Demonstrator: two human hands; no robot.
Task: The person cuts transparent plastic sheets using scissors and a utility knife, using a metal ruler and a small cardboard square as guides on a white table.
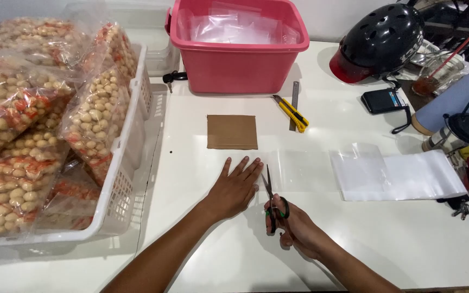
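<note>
I am cutting a clear plastic sheet that lies flat on the white table, in the middle of the frame. The cut looks just begun at the sheet's near left edge, so most of it is left to do. A stack of clear bags waits at the right.

My left hand is spread wide and flat, pressing down the left edge of the sheet. My right hand is curled tight around the scissors, fingers in the loops. The blades point up the frame and look almost closed.
</note>
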